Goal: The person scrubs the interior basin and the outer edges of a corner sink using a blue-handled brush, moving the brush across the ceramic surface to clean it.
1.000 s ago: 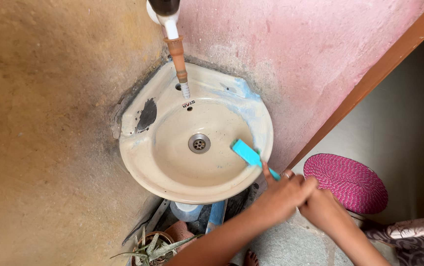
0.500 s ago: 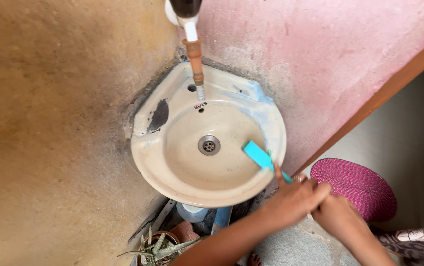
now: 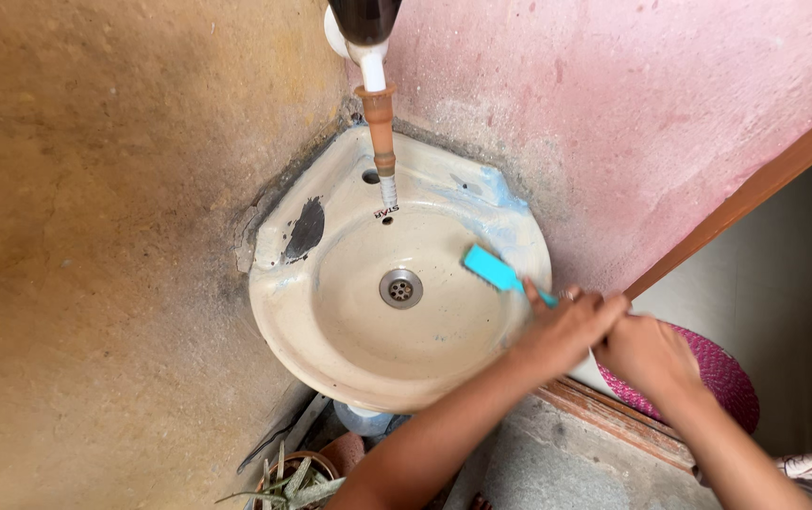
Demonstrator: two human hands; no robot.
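With its turquoise head pressed to the right inner wall of the cream corner basin (image 3: pixel 330 312), scrub brush (image 3: pixel 493 267) sits just below the blue-smeared rim, handle running back into the left hand (image 3: pixel 565 331). Left fingers (image 3: pixel 533 295) clamped on the handle; right hand (image 3: pixel 647 354) closed against the left from behind, its own grip on the handle hidden. Likely trouble: wet, slick handle twisting out under a hard push, knuckles scraping the rough pink wall (image 3: pixel 614 123). Drain (image 3: pixel 400 288) near; tap spout (image 3: pixel 382 142) above the back rim; woven pink mat (image 3: pixel 718 378) beyond the hands.
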